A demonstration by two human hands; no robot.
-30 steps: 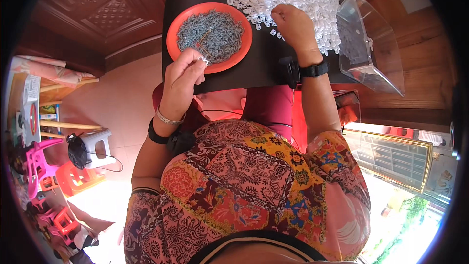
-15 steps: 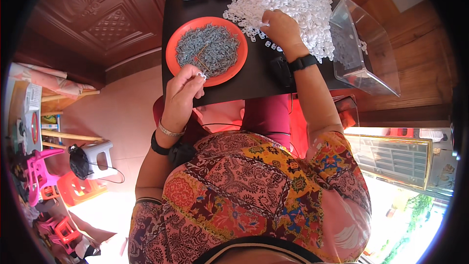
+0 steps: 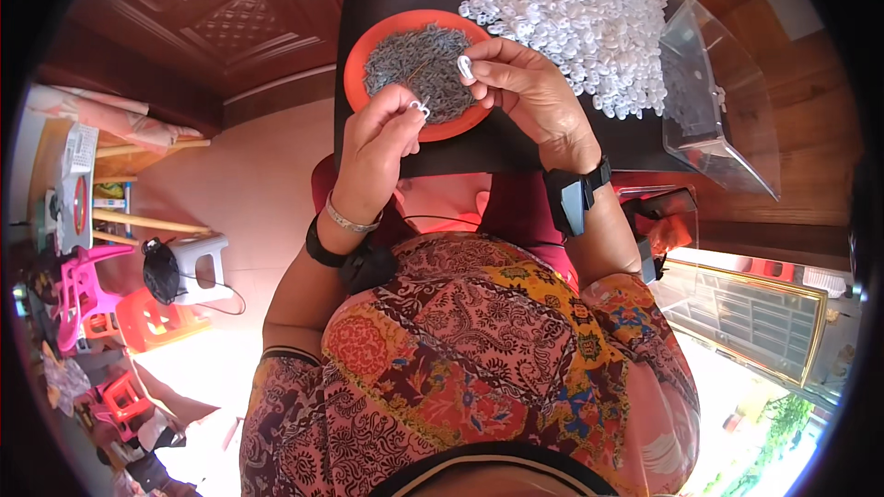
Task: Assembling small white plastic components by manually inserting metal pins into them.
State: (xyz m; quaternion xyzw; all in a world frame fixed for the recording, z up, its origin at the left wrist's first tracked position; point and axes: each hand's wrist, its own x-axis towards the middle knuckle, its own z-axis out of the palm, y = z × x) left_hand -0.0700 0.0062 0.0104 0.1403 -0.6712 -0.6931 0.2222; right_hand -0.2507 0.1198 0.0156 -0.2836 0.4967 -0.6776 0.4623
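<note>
Two white pieces are held up now, one in each of our hands. Our left hand (image 3: 376,133) has its thumb and forefinger closed on a small white looped plastic piece (image 3: 419,109), seen over the near side of the round red-orange plastic dish (image 3: 355,74). Our right hand (image 3: 529,99) pinches a flat white oval plastic piece (image 3: 465,67) at its fingertips, over the right part of the same dish. The two pieces are near each other but do not touch.

What has just changed is on the right: half a second ago that hand was at the left edge of the broad heap of small white plastic pieces (image 3: 599,18), and it has since come left to the dish, with the oval piece showing in its grip. Our left hand has stayed where it was, its fingers pressed together much as before. For the work in hand, we judge this to mean that the reach to the heap is over and both hands are busy in one spot.

Below them, the dish is filled with thin grey pieces (image 3: 391,57), too small for us to make out singly. It rests on the left of the dark brown desk (image 3: 470,158), the heap lies on the far right, and a clear plastic bin (image 3: 697,126) stands right of that
</note>
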